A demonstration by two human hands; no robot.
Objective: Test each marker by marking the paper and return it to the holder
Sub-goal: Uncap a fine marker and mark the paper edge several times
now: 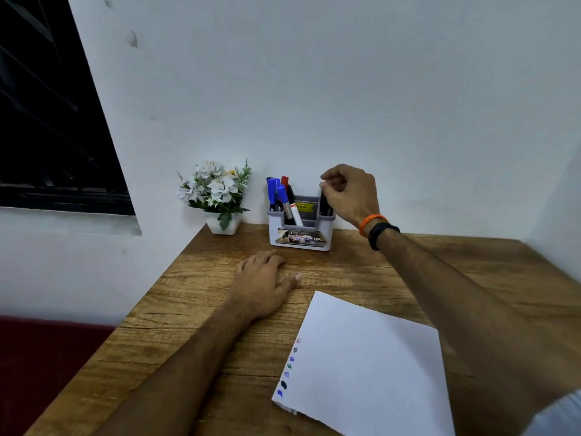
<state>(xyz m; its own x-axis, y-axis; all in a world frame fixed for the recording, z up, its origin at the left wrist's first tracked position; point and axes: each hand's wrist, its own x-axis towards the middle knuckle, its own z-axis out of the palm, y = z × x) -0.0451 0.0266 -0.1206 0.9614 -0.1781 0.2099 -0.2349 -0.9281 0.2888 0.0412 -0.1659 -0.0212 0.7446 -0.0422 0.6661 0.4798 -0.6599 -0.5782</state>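
The right hand [350, 196] is pinching the top of a slim, light, rigid black marker [323, 204] in the grey plastic holder [300, 237], while the left hand [262, 283] is lying spread flat.

**Item count on the worktop**

One holder [300, 229]; one sheet of paper [367, 366] bearing seven ink marks [289, 366] along its left edge; one flower pot [223, 222]; two hands, left [262, 283] and right [350, 193]. Markers [281, 196] in the holder: at least five, exact number unclear.
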